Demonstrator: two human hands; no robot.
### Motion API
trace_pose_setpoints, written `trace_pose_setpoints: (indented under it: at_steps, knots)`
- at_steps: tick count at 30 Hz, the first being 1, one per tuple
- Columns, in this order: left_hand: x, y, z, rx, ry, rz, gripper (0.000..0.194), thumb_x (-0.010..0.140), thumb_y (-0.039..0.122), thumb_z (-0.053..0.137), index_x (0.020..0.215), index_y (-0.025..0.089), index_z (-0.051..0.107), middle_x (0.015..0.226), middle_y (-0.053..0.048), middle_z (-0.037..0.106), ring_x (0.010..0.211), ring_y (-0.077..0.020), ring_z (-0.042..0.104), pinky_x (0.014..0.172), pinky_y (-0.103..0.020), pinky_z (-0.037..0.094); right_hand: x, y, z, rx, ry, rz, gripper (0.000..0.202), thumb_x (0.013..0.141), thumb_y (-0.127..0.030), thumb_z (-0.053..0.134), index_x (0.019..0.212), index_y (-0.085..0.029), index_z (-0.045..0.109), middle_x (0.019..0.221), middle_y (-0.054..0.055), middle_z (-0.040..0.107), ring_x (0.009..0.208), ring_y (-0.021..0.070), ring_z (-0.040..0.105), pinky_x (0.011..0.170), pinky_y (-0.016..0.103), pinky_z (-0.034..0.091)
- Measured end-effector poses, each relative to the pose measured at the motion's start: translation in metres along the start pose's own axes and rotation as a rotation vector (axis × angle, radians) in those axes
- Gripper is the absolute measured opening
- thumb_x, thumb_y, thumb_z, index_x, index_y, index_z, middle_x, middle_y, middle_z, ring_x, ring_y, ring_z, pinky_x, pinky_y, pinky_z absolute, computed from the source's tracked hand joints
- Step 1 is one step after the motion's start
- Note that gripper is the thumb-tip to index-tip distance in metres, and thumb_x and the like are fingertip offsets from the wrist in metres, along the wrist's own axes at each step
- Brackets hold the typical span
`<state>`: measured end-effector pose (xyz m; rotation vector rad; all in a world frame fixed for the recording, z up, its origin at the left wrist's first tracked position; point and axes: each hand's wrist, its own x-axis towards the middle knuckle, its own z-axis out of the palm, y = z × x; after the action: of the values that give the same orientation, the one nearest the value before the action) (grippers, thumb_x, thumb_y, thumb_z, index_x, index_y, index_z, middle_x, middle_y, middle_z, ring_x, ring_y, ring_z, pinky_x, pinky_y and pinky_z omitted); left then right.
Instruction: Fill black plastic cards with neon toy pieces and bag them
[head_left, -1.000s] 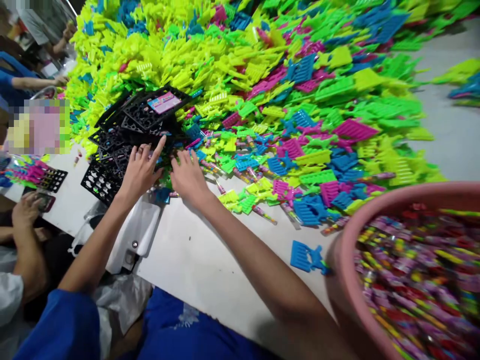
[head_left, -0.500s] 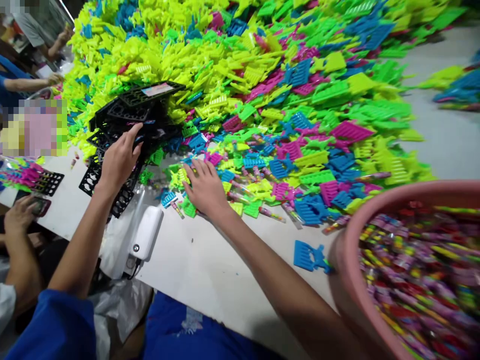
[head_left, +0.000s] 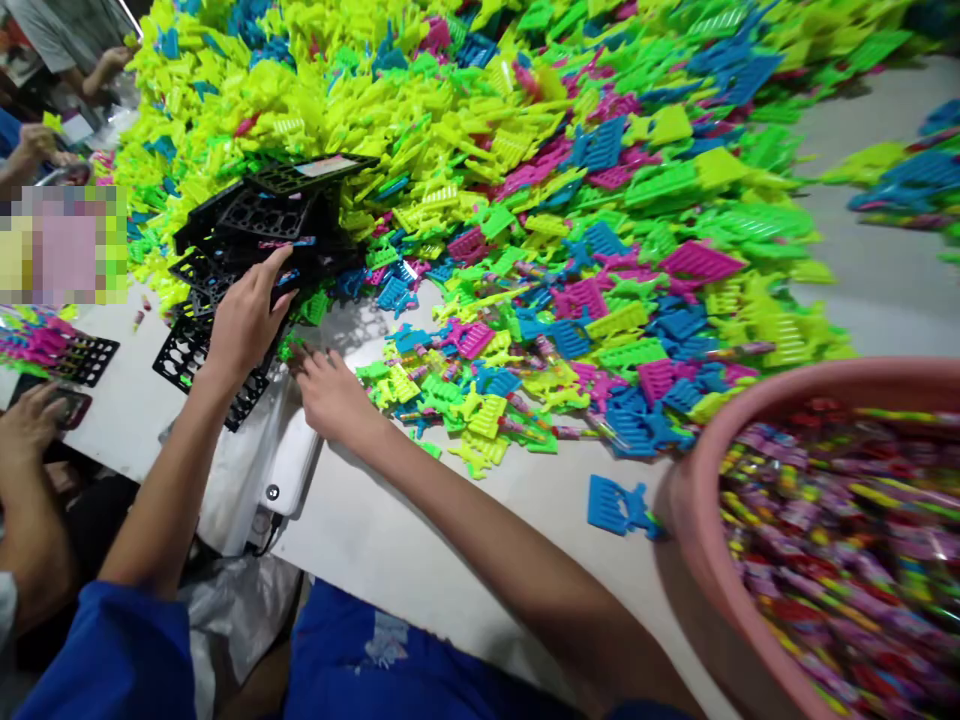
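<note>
My left hand point(head_left: 244, 315) rests at the near side of a stack of black perforated plastic trays point(head_left: 274, 215), with index finger and thumb apart and nothing visible in it. The fingers may touch the stack; the contact is not clear. Beside it, my right hand point(head_left: 337, 400) lies low over the white table, fingers stretched out towards a small green piece point(head_left: 291, 346). A loose group of small comb-shaped plastic pieces point(head_left: 484, 415) and wrapped candy tubes point(head_left: 525, 430) lies right of that hand. A white power bank point(head_left: 292, 465) sits just below it.
A large heap of yellow, green, blue and pink plastic pieces point(head_left: 450, 110) covers the far table. At right stands a pink tub point(head_left: 694, 480) full of wrapped tubes. One blue comb piece point(head_left: 619, 507) lies near it. Other people's hands point(head_left: 34, 420) are at the left.
My right hand has swept left across the table, from the loose pieces to beside the trays. The pieces there are shifted, baring a patch of table. My left hand has barely moved.
</note>
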<state>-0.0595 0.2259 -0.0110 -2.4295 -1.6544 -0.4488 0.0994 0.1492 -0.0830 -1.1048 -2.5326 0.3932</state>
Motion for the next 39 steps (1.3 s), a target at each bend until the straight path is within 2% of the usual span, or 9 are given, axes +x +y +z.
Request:
trace_pose_setpoints:
  at_steps: [4, 11, 17, 23, 26, 28, 32, 36, 39]
  knots:
    - [-0.007, 0.004, -0.001, 0.035, -0.035, 0.004, 0.058, 0.111, 0.034, 0.052, 0.167, 0.022, 0.044, 0.154, -0.016, 0.066, 0.14, -0.0302, 0.066, 0.12, -0.041, 0.05, -0.001, 0.014, 0.026, -0.016, -0.053, 0.039, 0.044, 0.1, -0.01, 0.054, 0.138, 0.0, 0.072, 0.164, 0.027, 0.055, 0.152, 0.0381, 0.054, 0.127, 0.057, 0.041]
    - [-0.022, 0.012, 0.004, 0.063, -0.045, 0.113, 0.052, 0.115, 0.033, 0.038, 0.162, 0.018, 0.052, 0.15, -0.019, 0.069, 0.14, -0.0322, 0.066, 0.119, -0.048, 0.05, -0.075, 0.052, 0.005, -0.062, 0.048, 0.117, 0.053, 0.105, -0.009, 0.046, 0.155, 0.004, 0.055, 0.173, 0.022, 0.045, 0.155, 0.0321, 0.048, 0.136, 0.045, 0.029]
    - [-0.018, 0.019, -0.002, 0.011, 0.056, 0.134, 0.051, 0.118, 0.04, 0.029, 0.143, 0.019, 0.067, 0.14, -0.012, 0.076, 0.132, -0.0276, 0.069, 0.116, -0.05, 0.052, -0.07, 0.052, -0.007, -0.076, 0.135, 0.309, 0.042, 0.095, 0.004, 0.046, 0.128, -0.004, 0.071, 0.128, 0.026, 0.073, 0.122, 0.0365, 0.065, 0.118, 0.054, 0.044]
    - [-0.03, 0.044, -0.063, -0.037, 0.282, 0.075, 0.045, 0.116, 0.043, 0.038, 0.142, 0.022, 0.068, 0.12, -0.011, 0.077, 0.119, -0.0294, 0.072, 0.105, -0.059, 0.054, -0.069, 0.043, -0.038, 0.044, 0.3, 0.426, 0.051, 0.097, 0.001, 0.047, 0.144, -0.012, 0.063, 0.127, 0.018, 0.074, 0.121, 0.0327, 0.067, 0.111, 0.048, 0.052]
    - [-0.076, 0.078, -0.098, -0.131, 0.424, 0.049, 0.039, 0.112, 0.037, 0.047, 0.143, 0.037, 0.071, 0.117, -0.006, 0.077, 0.111, -0.0308, 0.073, 0.098, -0.058, 0.059, -0.116, 0.036, -0.053, 0.413, 0.557, 0.512, 0.051, 0.106, -0.013, 0.049, 0.156, -0.021, 0.056, 0.131, 0.013, 0.075, 0.121, 0.0282, 0.071, 0.108, 0.044, 0.058]
    - [-0.111, 0.11, -0.103, -0.336, 0.298, 0.034, 0.047, 0.107, 0.027, 0.051, 0.143, 0.052, 0.067, 0.109, -0.001, 0.077, 0.091, -0.0285, 0.072, 0.078, -0.051, 0.06, -0.158, 0.03, -0.056, 0.696, 0.676, 0.587, 0.046, 0.107, -0.026, 0.058, 0.153, -0.025, 0.06, 0.125, 0.01, 0.078, 0.115, 0.0273, 0.075, 0.102, 0.043, 0.063]
    - [-0.161, 0.176, -0.055, -0.61, -0.27, 0.39, 0.065, 0.102, 0.011, 0.046, 0.164, 0.033, 0.048, 0.098, -0.005, 0.077, 0.085, -0.0218, 0.074, 0.071, -0.035, 0.063, -0.23, 0.018, -0.048, 1.031, 0.691, 0.748, 0.032, 0.099, -0.048, 0.075, 0.121, -0.025, 0.076, 0.11, 0.007, 0.082, 0.101, 0.0262, 0.079, 0.087, 0.038, 0.068]
    - [-0.199, 0.218, 0.009, -0.402, -0.19, 0.569, 0.06, 0.103, 0.013, 0.048, 0.162, 0.017, 0.051, 0.14, -0.016, 0.075, 0.132, -0.0292, 0.07, 0.116, -0.046, 0.056, -0.263, 0.012, -0.038, 1.009, 0.75, 0.907, 0.041, 0.091, -0.049, 0.084, 0.123, -0.024, 0.077, 0.115, 0.007, 0.08, 0.101, 0.0245, 0.077, 0.09, 0.037, 0.066]
    - [-0.229, 0.225, 0.027, -0.357, -0.211, 0.579, 0.055, 0.107, 0.023, 0.051, 0.162, 0.016, 0.053, 0.153, -0.015, 0.069, 0.148, -0.0281, 0.06, 0.133, -0.047, 0.04, -0.271, 0.01, -0.036, 0.937, 0.706, 0.988, 0.048, 0.088, -0.047, 0.086, 0.129, -0.024, 0.076, 0.104, 0.004, 0.077, 0.085, 0.0196, 0.072, 0.079, 0.032, 0.064]
